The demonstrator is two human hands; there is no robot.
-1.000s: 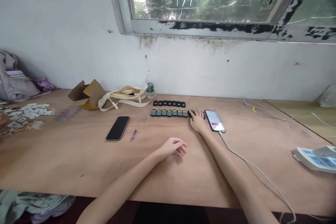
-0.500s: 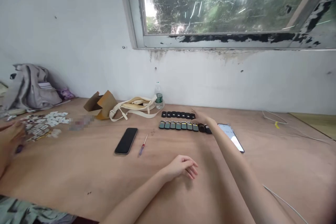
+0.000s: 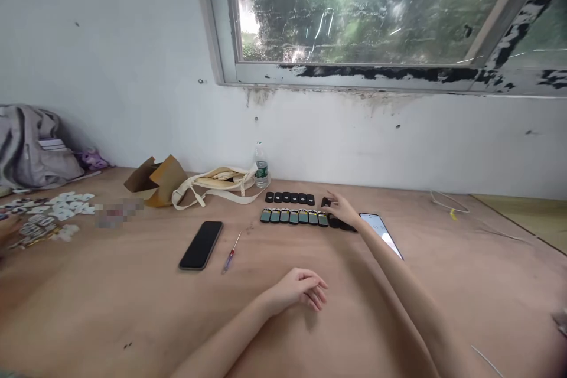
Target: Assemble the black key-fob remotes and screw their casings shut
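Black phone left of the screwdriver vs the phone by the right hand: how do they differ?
The black smartphone has a dark screen; the other smartphone has a lit, pale one. The black smartphone is fully in view, while the right forearm hides part of the other smartphone. The black smartphone's top leans right, the other smartphone's left. Both lie flat on the plywood desk.

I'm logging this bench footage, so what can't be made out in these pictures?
All from the head view:
Black pieces: partly covered by the right hand.
Phone: screen partly hidden by the right forearm.
Pixelated patch: blurred, unreadable.
Tiny specks: too small to identify.
Hand: cut off by the left edge.
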